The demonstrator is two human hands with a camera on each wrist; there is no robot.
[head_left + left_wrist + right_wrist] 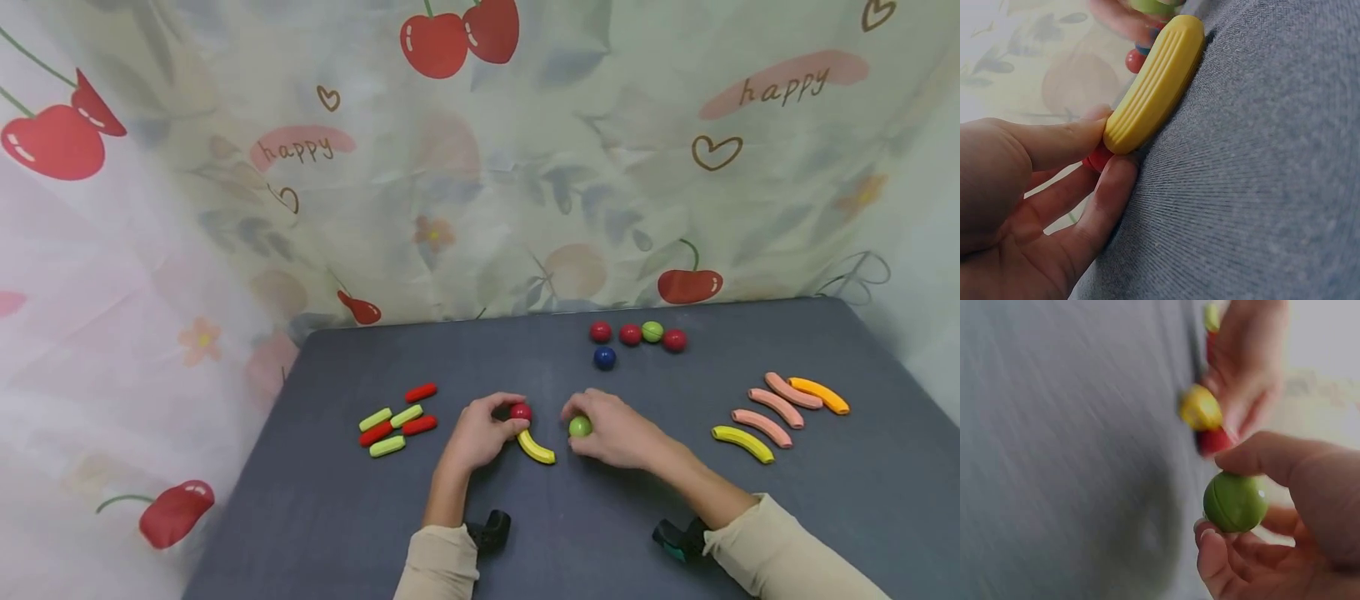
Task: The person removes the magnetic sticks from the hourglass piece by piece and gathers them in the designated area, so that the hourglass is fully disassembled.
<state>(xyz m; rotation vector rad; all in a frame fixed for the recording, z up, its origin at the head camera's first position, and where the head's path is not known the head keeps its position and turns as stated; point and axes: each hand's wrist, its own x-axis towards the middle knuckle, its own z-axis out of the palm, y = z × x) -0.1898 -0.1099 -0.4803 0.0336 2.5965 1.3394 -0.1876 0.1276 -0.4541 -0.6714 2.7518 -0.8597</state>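
Note:
In the head view my left hand [480,429] pinches a red ball [521,412] between thumb and fingers at the table's middle. A yellow curved, ridged piece [537,448] lies against the near side of that ball. The left wrist view shows the thumb and a fingertip beside the end of the yellow piece [1155,87], with the red ball [1098,158] mostly hidden behind it. To the right, my right hand [615,429] holds a green ball [580,427]. In the right wrist view the green ball [1235,501] sits between thumb and fingertips, seemingly off the cloth.
Short red and pale green sticks [387,445] lie at the left of the dark table [315,525]. Red balls [600,332], a light green ball [652,332] and a blue ball [604,358] sit at the back. Curved pink [777,408], yellow [742,443] and orange pieces [820,395] lie right.

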